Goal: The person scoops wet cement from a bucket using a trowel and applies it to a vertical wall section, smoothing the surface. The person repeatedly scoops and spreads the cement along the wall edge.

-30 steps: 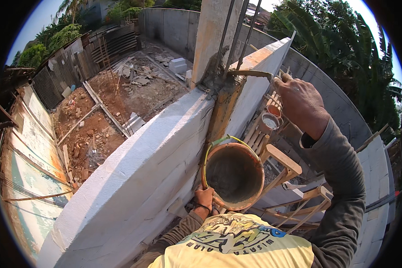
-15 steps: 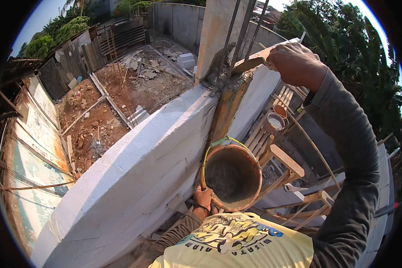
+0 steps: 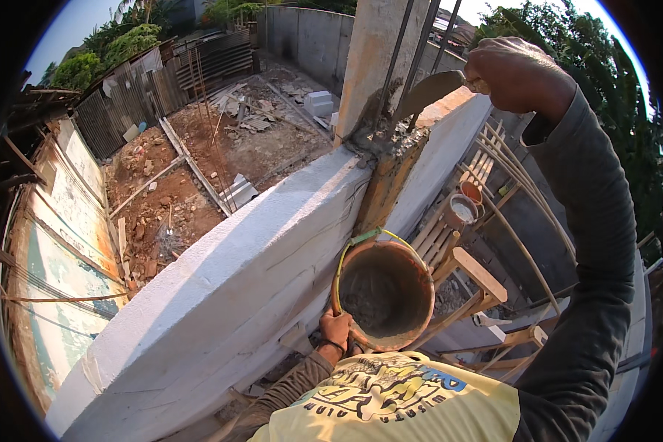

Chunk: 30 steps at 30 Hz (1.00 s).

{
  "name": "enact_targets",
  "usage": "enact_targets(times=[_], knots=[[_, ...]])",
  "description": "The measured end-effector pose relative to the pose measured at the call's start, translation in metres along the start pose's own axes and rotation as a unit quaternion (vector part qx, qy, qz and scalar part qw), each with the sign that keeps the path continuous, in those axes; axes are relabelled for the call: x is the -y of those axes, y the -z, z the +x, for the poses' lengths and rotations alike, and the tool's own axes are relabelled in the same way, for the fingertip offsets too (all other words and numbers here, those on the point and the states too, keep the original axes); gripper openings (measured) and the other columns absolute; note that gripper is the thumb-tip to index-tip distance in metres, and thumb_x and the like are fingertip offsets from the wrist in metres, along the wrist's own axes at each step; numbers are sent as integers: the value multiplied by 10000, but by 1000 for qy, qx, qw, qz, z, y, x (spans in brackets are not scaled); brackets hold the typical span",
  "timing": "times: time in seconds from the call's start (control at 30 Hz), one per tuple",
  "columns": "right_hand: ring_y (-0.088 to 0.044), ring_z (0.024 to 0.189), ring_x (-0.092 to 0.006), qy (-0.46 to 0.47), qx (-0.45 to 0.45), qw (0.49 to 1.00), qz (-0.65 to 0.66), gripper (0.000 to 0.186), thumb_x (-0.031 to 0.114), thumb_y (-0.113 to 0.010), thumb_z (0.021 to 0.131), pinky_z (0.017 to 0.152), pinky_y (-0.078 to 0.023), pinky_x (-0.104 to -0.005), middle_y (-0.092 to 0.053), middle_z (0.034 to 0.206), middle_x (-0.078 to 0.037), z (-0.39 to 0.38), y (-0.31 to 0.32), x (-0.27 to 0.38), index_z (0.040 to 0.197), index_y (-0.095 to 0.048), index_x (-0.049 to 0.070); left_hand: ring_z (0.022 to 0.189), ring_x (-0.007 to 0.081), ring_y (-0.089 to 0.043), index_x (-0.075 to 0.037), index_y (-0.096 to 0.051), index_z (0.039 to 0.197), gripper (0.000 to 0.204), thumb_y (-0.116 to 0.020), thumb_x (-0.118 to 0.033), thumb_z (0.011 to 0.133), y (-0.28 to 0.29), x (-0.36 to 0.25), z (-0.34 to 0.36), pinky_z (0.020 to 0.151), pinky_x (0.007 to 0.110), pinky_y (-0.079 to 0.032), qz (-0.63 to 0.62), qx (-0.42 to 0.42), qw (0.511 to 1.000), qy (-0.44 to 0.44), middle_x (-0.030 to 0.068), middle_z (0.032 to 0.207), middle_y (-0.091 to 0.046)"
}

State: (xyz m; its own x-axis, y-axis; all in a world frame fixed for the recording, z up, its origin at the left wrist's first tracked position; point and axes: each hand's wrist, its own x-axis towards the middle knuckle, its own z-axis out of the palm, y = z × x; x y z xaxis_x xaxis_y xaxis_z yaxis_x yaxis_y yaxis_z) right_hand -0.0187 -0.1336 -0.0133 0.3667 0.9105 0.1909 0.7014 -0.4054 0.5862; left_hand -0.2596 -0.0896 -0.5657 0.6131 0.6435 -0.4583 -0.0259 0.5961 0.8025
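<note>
My right hand (image 3: 519, 77) is closed round the handle of a trowel (image 3: 429, 94). The trowel's blade is tilted beside upright steel rods (image 3: 398, 62), above wet mortar (image 3: 387, 140) at the top of a narrow column form. At the form's side a wooden board (image 3: 387, 184) is smeared with mortar. My left hand (image 3: 335, 328) grips the near left rim of an orange bucket (image 3: 421, 276), which has a yellow-green handle. Grey mortar (image 3: 381, 306) lies inside the bucket, which is tipped so that its mouth faces me.
A pale block wall (image 3: 236, 258) runs diagonally beneath the form, with a concrete post (image 3: 379, 55) behind. Bamboo scaffolding (image 3: 519, 210) and a wooden trestle (image 3: 479, 274) stand to the right, near another bucket (image 3: 460, 212). Rubble and planks (image 3: 195, 177) cover the ground left.
My right hand and the trowel have risen, and the blade has lifted off the form's top edge. My left hand stays on the bucket. The view has shifted slightly.
</note>
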Motion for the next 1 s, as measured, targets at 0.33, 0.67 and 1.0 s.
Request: enact_targets(times=[0.33,0.67,1.0], knots=[[-626,1023,-309,-6,-11,1000,-11,286,-12,-635,686,885,-510,-398,-659,999,-118,-19,3,12,957,-695,55,507,112,-486,-33,-611,973,297,-557,57,696,1,-3,1,441,275,-408,24,-8,1000,-2,3,688,-532],[-639,1011,-314,-30,67,997,14,243,11,-625,710,881,-515,-416,-677,983,-140,-25,-6,38,934,-713,45,462,110,-466,-44,-616,986,296,-557,47,711,11,2,7,394,270,-373,59,3,998,9,11,665,-526],[-629,975,-368,-115,-38,986,113,369,-42,-667,740,835,-494,-442,-654,1040,-145,-117,0,43,1101,-641,31,535,101,-480,-31,-646,1061,362,-587,27,709,11,0,-2,480,270,-400,100,-10,994,31,-13,680,-510]])
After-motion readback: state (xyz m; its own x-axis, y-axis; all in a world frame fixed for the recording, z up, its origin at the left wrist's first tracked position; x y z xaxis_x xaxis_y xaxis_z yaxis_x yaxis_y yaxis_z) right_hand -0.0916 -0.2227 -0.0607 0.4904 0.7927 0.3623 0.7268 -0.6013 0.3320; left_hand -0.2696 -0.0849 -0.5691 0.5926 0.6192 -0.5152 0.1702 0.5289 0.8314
